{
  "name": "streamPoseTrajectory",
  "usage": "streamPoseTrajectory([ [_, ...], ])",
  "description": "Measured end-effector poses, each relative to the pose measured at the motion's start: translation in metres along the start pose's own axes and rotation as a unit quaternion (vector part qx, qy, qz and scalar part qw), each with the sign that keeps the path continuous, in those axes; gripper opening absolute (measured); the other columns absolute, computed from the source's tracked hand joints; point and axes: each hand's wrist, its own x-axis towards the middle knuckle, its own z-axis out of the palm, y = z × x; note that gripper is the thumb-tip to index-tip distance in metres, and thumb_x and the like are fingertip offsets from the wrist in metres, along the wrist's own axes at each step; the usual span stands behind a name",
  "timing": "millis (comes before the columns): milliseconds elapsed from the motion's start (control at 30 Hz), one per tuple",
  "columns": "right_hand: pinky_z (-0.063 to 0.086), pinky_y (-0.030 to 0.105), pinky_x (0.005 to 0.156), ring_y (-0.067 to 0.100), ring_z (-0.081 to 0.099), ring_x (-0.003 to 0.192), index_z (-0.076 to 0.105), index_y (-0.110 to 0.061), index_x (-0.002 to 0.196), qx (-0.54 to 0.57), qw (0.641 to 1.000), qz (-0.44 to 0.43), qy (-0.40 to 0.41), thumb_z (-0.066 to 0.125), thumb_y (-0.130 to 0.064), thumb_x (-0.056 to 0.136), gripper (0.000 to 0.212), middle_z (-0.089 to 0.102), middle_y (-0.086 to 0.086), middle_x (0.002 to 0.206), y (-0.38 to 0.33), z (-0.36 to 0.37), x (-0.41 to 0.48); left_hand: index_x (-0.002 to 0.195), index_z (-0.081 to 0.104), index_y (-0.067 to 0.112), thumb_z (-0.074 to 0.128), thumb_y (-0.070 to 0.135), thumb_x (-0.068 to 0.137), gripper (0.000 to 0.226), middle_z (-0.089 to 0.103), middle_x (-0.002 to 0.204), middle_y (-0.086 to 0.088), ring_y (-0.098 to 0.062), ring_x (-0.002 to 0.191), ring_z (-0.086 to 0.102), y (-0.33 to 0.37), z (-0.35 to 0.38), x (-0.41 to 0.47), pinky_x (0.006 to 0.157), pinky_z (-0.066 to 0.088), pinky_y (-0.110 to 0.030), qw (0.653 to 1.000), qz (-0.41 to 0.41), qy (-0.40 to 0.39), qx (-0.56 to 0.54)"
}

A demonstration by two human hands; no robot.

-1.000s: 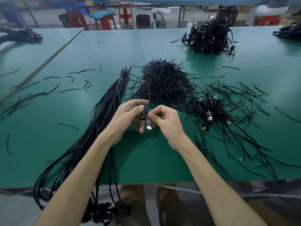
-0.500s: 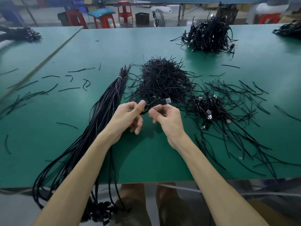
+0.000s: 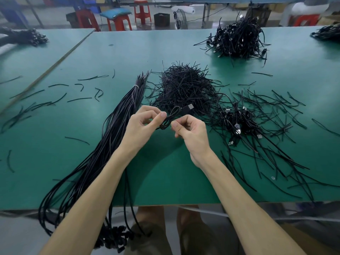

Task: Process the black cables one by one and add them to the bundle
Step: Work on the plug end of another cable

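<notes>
Both hands hold one coiled black cable (image 3: 170,117) above the green table (image 3: 165,181). My left hand (image 3: 142,124) pinches its left side between thumb and forefinger. My right hand (image 3: 190,131) pinches its lower right side. The cable's metal USB plug (image 3: 189,107) sticks out up and to the right. The long bundle (image 3: 114,137) of straightened black cables lies to the left of my hands, tied near its far end, its near end hanging over the table's front edge. A small heap of coiled cables with plugs (image 3: 237,122) lies just right of my right hand.
A heap of black tie strips (image 3: 185,89) sits behind my hands, with loose strips (image 3: 276,144) scattered right and left. Further cable heaps (image 3: 239,39) lie at the back of the table. Red stools (image 3: 119,21) stand beyond it.
The coiled cable was turned in my hands: its plug hung down a second ago and now points up and right. My hands rose slightly and drew a little apart.
</notes>
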Motion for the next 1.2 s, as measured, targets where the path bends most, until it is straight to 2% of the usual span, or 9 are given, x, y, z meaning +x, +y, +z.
streamPoseTrajectory([
  [133,0.051,0.030,0.068,0.014,0.061,0.070,0.067,-0.013,0.081,-0.005,1.000,-0.001,0.003,0.072,-0.008,0.092,0.014,0.071,0.013,0.079,0.000,0.001,-0.001,0.083,0.062,0.000,0.068,0.035,0.098,0.039,0.073,0.074,-0.006,-0.015,0.061,0.053,0.002,0.002,-0.003,0.060,0.040,-0.026,0.998,-0.033,-0.054,-0.023],
  [333,0.051,0.025,0.066,0.008,0.058,0.061,0.068,-0.016,0.082,0.003,1.000,0.002,0.013,0.072,-0.007,0.092,0.015,0.069,-0.005,0.074,0.001,0.002,-0.003,0.093,0.056,0.002,0.068,0.028,0.099,0.029,0.070,0.072,-0.007,-0.019,0.044,0.045,-0.001,0.002,-0.004,0.046,0.040,-0.026,0.998,-0.023,-0.036,-0.049],
  [467,0.050,0.024,0.066,0.007,0.057,0.063,0.067,-0.015,0.083,-0.019,1.000,-0.012,0.020,0.071,-0.009,0.093,0.012,0.067,0.001,0.078,0.002,0.003,-0.002,0.108,0.067,0.021,0.069,0.023,0.098,0.010,0.064,0.064,-0.007,-0.012,0.047,0.044,-0.001,-0.001,-0.003,0.043,0.036,-0.019,0.997,-0.020,-0.034,-0.065],
  [633,0.050,0.030,0.068,0.008,0.054,0.066,0.064,-0.019,0.082,-0.051,0.998,-0.019,0.021,0.068,-0.008,0.095,0.017,0.065,-0.003,0.076,0.004,0.006,0.000,0.095,0.073,0.019,0.069,0.015,0.097,0.005,0.059,0.061,-0.006,-0.020,0.055,0.046,-0.004,0.002,-0.001,0.048,0.039,-0.022,0.996,-0.027,0.008,-0.084],
  [767,0.049,0.026,0.067,0.004,0.054,0.065,0.064,-0.018,0.084,-0.050,0.998,-0.012,0.021,0.068,-0.010,0.095,0.014,0.064,-0.004,0.077,0.005,0.006,0.000,0.097,0.072,0.015,0.072,0.023,0.096,0.008,0.065,0.064,-0.005,-0.018,0.049,0.052,-0.007,0.001,-0.002,0.044,0.041,-0.021,0.995,-0.028,-0.002,-0.098],
  [867,0.046,0.022,0.063,0.003,0.053,0.061,0.064,-0.017,0.084,-0.044,0.998,-0.014,0.031,0.068,-0.013,0.096,0.014,0.062,-0.006,0.072,0.005,0.003,0.001,0.110,0.072,0.010,0.074,0.033,0.093,0.028,0.075,0.079,-0.010,-0.022,0.056,0.063,-0.004,-0.002,-0.003,0.048,0.046,-0.025,0.989,-0.025,-0.050,-0.136],
  [1033,0.041,0.018,0.057,0.001,0.047,0.057,0.061,-0.016,0.080,-0.044,0.999,-0.013,0.017,0.067,-0.010,0.096,0.019,0.057,-0.018,0.060,0.005,0.002,0.001,0.129,0.064,0.000,0.063,0.023,0.099,0.037,0.072,0.114,-0.026,-0.034,0.092,0.073,-0.003,-0.013,-0.001,0.069,0.056,-0.032,0.944,-0.049,-0.175,-0.274],
  [1133,0.043,0.019,0.058,0.002,0.048,0.059,0.060,-0.016,0.079,-0.050,0.999,-0.013,0.001,0.064,0.000,0.094,0.023,0.060,-0.016,0.061,0.004,0.003,0.001,0.120,0.071,0.004,0.062,0.016,0.100,0.025,0.072,0.095,-0.017,-0.023,0.078,0.067,-0.005,-0.011,-0.001,0.065,0.052,-0.029,0.968,-0.023,-0.137,-0.209],
  [1200,0.043,0.019,0.059,0.003,0.049,0.059,0.059,-0.016,0.079,-0.050,0.999,-0.012,-0.007,0.063,0.003,0.093,0.024,0.060,-0.012,0.064,0.003,0.004,0.000,0.114,0.075,0.010,0.068,0.018,0.096,0.021,0.065,0.096,-0.015,-0.020,0.084,0.059,-0.008,-0.011,0.000,0.071,0.049,-0.035,0.986,0.000,-0.095,-0.138],
])
